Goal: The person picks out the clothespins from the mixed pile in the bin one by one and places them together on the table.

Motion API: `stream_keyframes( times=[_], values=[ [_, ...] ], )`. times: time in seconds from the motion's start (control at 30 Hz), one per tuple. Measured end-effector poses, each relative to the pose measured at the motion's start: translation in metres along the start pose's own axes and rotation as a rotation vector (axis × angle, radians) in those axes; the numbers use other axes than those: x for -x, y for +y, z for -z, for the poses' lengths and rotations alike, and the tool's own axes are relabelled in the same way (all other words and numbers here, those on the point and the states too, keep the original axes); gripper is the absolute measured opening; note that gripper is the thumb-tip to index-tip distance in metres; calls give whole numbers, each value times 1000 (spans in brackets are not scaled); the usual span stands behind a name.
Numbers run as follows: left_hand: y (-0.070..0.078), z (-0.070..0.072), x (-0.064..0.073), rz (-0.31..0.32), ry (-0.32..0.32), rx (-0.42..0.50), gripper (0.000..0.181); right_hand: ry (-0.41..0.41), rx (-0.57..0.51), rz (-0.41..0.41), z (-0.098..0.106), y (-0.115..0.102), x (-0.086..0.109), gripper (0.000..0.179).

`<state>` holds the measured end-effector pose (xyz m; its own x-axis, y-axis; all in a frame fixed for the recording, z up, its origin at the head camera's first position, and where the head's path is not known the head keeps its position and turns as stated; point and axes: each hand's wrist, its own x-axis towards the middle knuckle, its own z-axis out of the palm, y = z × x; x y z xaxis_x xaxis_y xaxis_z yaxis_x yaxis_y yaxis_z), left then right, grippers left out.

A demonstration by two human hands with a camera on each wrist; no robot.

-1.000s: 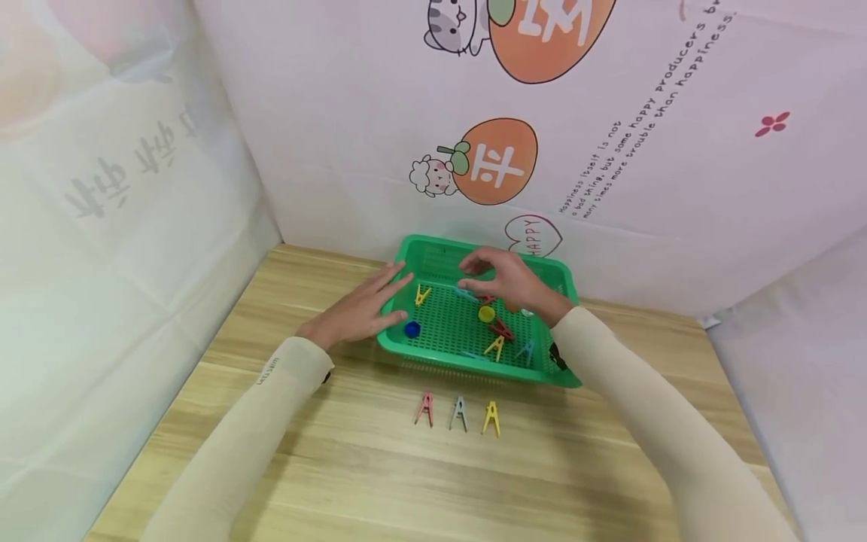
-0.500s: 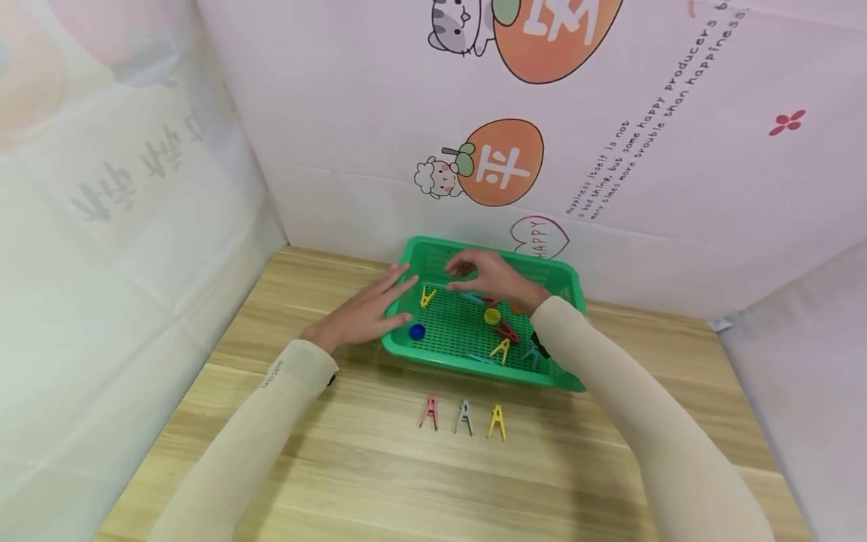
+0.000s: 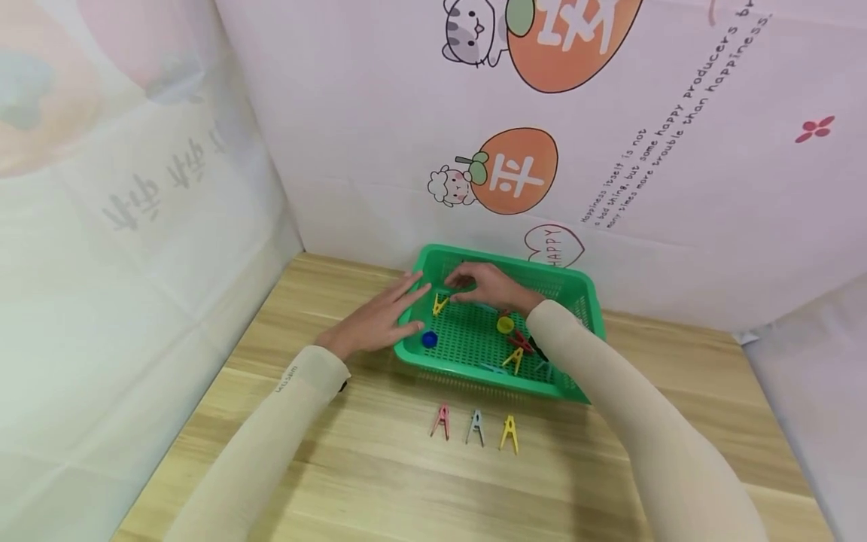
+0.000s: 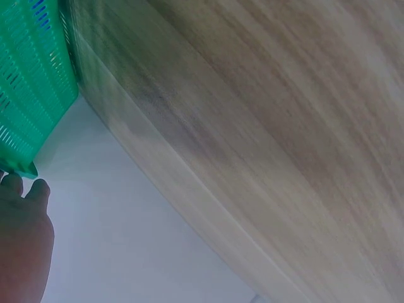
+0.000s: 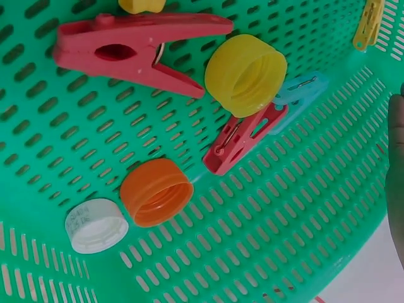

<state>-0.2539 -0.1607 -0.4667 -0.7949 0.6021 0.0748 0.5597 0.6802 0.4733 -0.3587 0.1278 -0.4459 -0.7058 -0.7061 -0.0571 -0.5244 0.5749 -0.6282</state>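
Observation:
A green plastic basket (image 3: 497,382) stands on the table against the back wall. My left hand (image 3: 375,320) rests at its left rim with the fingers spread. Inside the basket's far left part hovers my right hand (image 3: 491,286), its fingers loosely bent and thumb apart, with nothing visible between them. Just left of those fingertips lies a yellow clothespin (image 3: 439,305). Also in the basket are a blue bottle cap (image 3: 430,339), a yellow cap (image 3: 505,324), a red clothespin (image 3: 520,342) and another yellow clothespin (image 3: 515,360). The right wrist view adds an orange cap (image 5: 156,192) and a white cap (image 5: 96,226).
In front of the basket, a pink clothespin (image 3: 441,421), a grey-blue clothespin (image 3: 476,427) and a yellow clothespin (image 3: 509,433) lie in a row on the wooden table (image 3: 420,489). Printed cloth walls (image 3: 379,90) stand behind and on both sides.
My right hand has moved left across the basket, up to the yellow clothespin at its left side. The left hand keeps its place at the rim. The head view has shifted slightly.

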Motion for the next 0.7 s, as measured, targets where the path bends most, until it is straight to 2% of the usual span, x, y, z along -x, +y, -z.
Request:
stream_keyframes(
  times=[0.23, 0.4, 0.7],
  values=[
    [-2, 3, 1, -9, 1, -12, 79, -68, 92, 24, -5, -1, -11, 40],
    [-2, 2, -1, -20, 13, -13, 78, -88, 142, 42, -14, 3, -19, 40],
    [-2, 0, -1, -37, 22, -12, 78, -111, 158, 44, -25, 4, -28, 42]
  ],
)
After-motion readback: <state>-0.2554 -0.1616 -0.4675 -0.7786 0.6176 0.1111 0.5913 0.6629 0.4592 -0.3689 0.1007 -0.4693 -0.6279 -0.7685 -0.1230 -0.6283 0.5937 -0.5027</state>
